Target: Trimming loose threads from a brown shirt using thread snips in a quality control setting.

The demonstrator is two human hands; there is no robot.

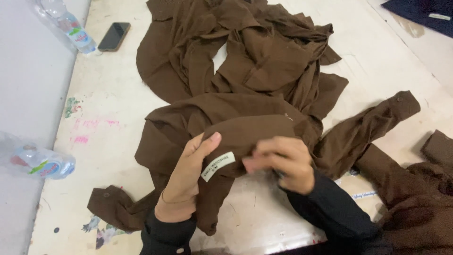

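Right now both hands grip one brown shirt [236,127] near the middle of the table [108,108]. The left hand [188,177] pinches the fabric beside a small white sewn-in label [218,165], thumb over the fold; the right hand [283,163] closes around the same fold from the other side, fingers curled tight. The part held looks like the collar area, turned so the label faces up, while the rest of the shirt trails loose toward the near edge. As a judgement, the handling of this garment is at an early stage: it is crumpled, not folded or laid flat. Behind it, farther away, lies a heap of brown garments [255,52], equally unsorted, and more brown fabric [415,189] sits at the near right, so most pieces seem untouched. No tidy stack shows anywhere.

Two clear plastic water bottles are the only containers: one [40,163] lies on its side at the left edge, another [71,26] at the far left beside a dark phone [114,36]. Whether either holds water is hard to tell.
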